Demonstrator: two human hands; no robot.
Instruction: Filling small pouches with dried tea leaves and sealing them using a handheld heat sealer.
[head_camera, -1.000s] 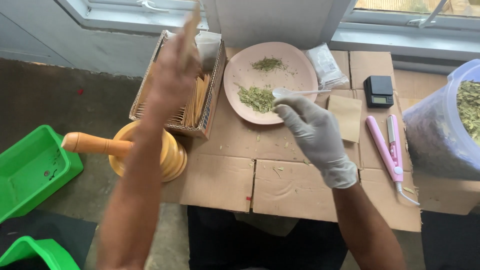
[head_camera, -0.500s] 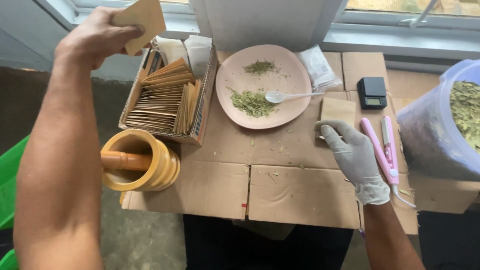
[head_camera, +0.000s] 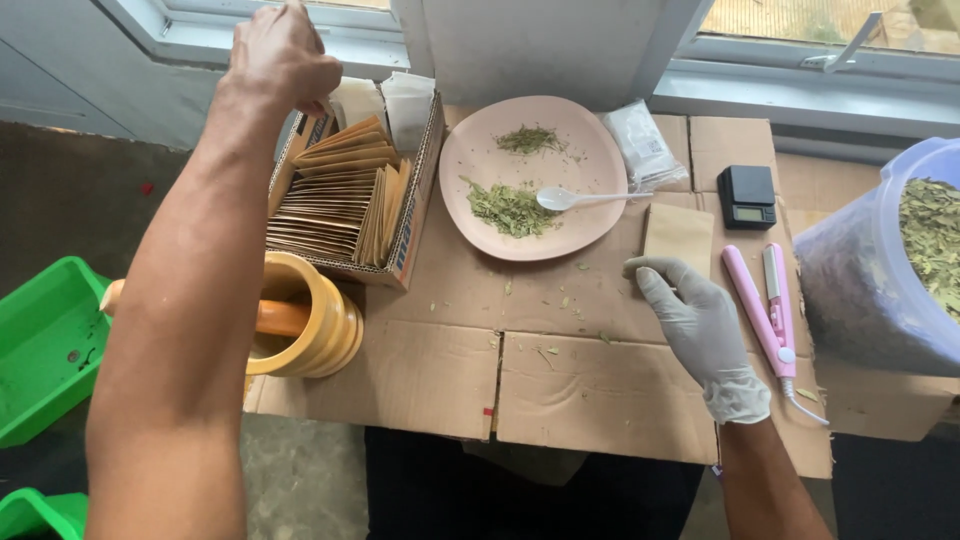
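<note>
- A worktop of flattened brown cardboard sheets (head_camera: 560, 390) lies under a window sill, with dark floor off its left edge.
- The bare left hand (head_camera: 283, 55) is raised over the far left corner, above an open cardboard box of flat tan paper envelopes (head_camera: 340, 205); its fingers are curled together, but the back of the hand hides whether they pinch anything.
- The right hand in a pale grey glove (head_camera: 690, 315) rests near the right middle of the cardboard, fingers loosely bent, fingertips touching the lower edge of a single tan paper envelope (head_camera: 678, 236), seemingly steadying it.
- A round pink plate (head_camera: 600, 215) at the far centre carries two heaps of dried green leaf and a white plastic spoon (head_camera: 580, 198), within reach of the envelope.
- A small black digital scale (head_camera: 747, 197) and a pink hair-straightener-style sealer (head_camera: 765, 305) sit near the right edge.
- A clear plastic tub of dried leaf (head_camera: 880, 270) is cut off at right; a yellow wooden mortar (head_camera: 310, 325) at the left edge is partly hidden by the left forearm.
</note>
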